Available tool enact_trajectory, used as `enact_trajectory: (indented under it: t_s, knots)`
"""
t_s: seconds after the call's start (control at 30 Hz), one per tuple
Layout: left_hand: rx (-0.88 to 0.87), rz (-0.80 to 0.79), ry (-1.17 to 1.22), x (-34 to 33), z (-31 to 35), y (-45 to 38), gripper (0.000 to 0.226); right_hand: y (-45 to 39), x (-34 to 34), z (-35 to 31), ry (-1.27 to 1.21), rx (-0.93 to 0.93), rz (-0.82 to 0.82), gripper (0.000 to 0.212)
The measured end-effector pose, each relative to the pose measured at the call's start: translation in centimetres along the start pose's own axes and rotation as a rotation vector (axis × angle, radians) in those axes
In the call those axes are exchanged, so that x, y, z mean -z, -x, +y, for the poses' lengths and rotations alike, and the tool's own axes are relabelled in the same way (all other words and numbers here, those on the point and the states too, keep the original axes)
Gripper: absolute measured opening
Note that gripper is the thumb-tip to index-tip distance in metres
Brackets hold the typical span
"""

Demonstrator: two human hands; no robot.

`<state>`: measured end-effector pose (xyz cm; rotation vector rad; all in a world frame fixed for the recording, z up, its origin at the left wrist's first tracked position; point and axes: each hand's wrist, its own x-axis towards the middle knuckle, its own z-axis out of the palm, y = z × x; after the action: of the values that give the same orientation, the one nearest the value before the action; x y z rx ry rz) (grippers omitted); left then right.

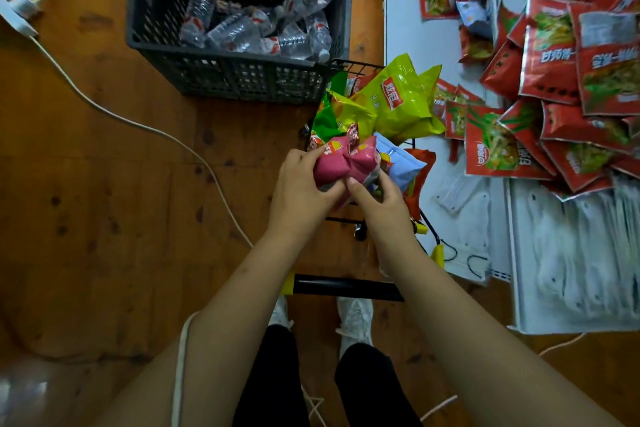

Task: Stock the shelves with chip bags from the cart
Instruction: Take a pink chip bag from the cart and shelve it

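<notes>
Both forearms are extended downward over the cart handle (346, 286), a black bar with a yellow end cap. The left hand (301, 189) and the right hand (379, 199) are both closed on a pink chip bag (341, 161), which is held just above the cart (360, 218). The bag is pinched at its middle, so that two puffed lobes are formed on either side of the grip.

The bag is judged to be light, air-filled and soft, with brittle contents. A smooth, glossy film is presented, and some slip is to be expected. A hold at the crimped end seam or a loose cradle under the body is recommended; squeezing at the centre is likely to crush the chips.

Further bags remain piled in the wire cart: a yellow-green bag (398, 100) on top, a pale blue bag (398, 163) beside the hands. A white shelf surface (408, 45) lies to the right, strewn with flat red foil packets (498, 146). A black lattice plastic crate (239, 76) of clear water bottles (249, 28) stands on the wooden floor (104, 184), which is crossed by a white cable (145, 128).
</notes>
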<state>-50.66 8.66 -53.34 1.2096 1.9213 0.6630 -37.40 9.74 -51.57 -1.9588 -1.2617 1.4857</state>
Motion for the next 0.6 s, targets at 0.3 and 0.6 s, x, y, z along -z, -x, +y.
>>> enact_trajectory:
  t_s: [0.3,0.6]
  knots:
    - [0.055,0.06,0.295,2.9,3.7,1.4,0.045,2.8,1.5,-3.4,-0.266,0.029,-0.021,0.068]
    - [0.293,-0.009,0.713,8.6,10.7,9.3,0.05,11.9,3.5,-10.3,-0.153,-0.018,0.004,0.102]
